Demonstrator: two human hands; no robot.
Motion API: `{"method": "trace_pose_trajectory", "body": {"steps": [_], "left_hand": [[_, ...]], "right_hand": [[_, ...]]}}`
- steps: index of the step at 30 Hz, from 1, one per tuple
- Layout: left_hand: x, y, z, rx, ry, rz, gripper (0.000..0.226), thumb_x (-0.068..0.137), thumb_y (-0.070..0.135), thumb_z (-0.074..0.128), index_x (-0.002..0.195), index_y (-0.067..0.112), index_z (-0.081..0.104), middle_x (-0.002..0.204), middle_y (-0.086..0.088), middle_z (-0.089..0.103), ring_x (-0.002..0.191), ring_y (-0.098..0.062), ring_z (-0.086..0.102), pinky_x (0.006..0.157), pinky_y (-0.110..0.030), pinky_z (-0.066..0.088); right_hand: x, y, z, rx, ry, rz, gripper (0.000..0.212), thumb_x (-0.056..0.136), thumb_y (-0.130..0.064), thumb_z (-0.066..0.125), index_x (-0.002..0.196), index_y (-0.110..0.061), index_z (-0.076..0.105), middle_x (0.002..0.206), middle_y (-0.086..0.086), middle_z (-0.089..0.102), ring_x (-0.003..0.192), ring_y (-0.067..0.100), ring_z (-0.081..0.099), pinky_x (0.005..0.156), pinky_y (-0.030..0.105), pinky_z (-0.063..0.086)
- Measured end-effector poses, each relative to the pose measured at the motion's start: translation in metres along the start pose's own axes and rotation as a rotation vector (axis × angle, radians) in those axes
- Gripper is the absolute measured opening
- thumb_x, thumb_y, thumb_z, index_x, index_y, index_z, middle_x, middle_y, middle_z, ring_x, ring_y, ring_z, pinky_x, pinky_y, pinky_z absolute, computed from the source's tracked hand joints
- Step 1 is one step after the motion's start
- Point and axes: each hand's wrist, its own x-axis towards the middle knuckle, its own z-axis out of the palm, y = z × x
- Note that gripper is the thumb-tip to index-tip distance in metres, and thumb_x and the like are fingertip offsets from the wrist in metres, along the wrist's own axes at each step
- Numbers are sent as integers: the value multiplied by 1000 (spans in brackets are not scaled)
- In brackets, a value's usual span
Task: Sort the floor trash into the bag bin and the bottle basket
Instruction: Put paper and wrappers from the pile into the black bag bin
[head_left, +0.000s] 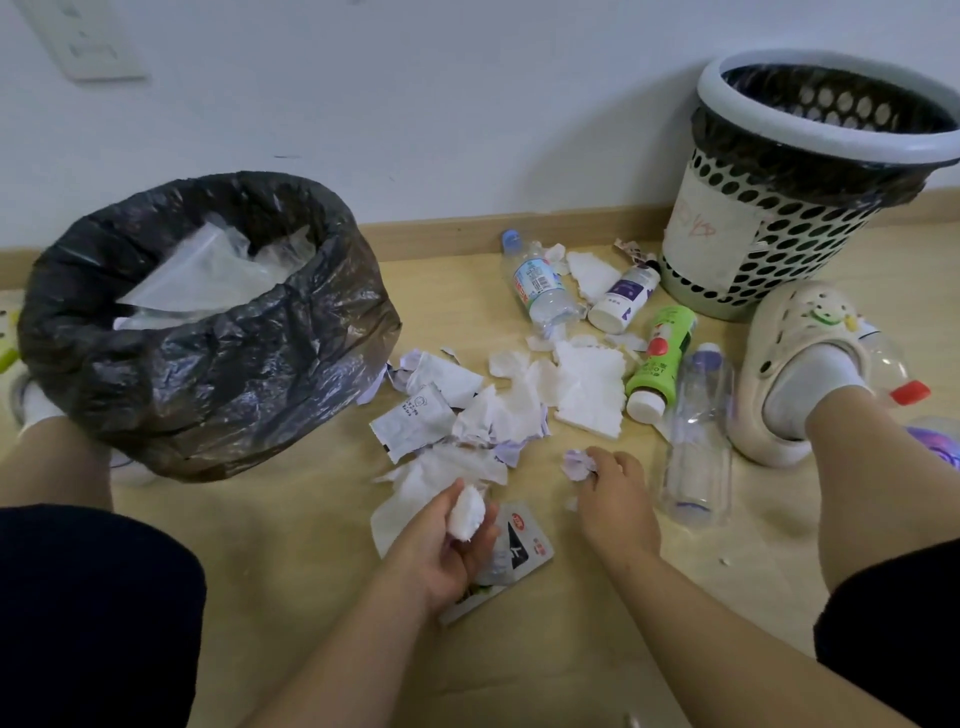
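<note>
L hand (441, 551) grips a tissue wad (467, 512), fingers curled round it. R hand (615, 501) pinches a purple scrap (575, 463) low over the floor, prob. gathering paper for the bag bin (208, 364) at left. By the basket (769, 249), right, bottles (540, 286) lie untouched.

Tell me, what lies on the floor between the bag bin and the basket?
Head view: torn white tissues, a white sachet, a clear water bottle, a white bottle and a green bottle.

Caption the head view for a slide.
Left hand holds a tissue wad, right hand pinches a paper scrap, between bag bin and bottle basket.
</note>
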Motion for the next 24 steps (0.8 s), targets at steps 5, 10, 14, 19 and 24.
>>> {"method": "trace_pose_trajectory", "body": {"steps": [5,10,14,19,24], "left_hand": [[14,12,-4,-24,-36,-7,27,95,30,51,85,5,54,54,-14,66,43,-20,65,38,-26,52],[29,16,-3,70,-26,20,27,93,32,52,84,8,58,71,-12,65,61,-22,62,38,-24,53],[32,17,2,100,-12,28,26,89,32,59,84,8,61,61,-8,64,42,-16,61,37,-21,51],[30,18,5,120,33,19,23,89,30,60,83,8,59,77,-9,56,48,-15,56,33,-18,48],[16,23,-7,206,15,49,20,87,22,63,88,3,56,72,-11,55,34,-11,54,29,-16,43]], "right_hand": [[14,-2,8,-197,-58,-51,56,93,-33,41,145,-37,20,155,-3,14,132,28,30,92,37,41],[19,3,16,-395,-61,-156,45,94,-48,38,138,-39,33,143,0,30,118,24,41,80,32,45],[17,4,22,-412,-56,-236,21,100,-28,35,115,-20,45,119,3,41,99,21,46,64,28,41],[11,5,22,-494,-152,-251,6,99,-12,35,103,-14,39,103,6,41,68,19,40,47,26,29],[4,11,18,-336,-217,-151,10,100,-14,32,95,-13,40,93,8,51,77,20,48,65,29,37]]}}
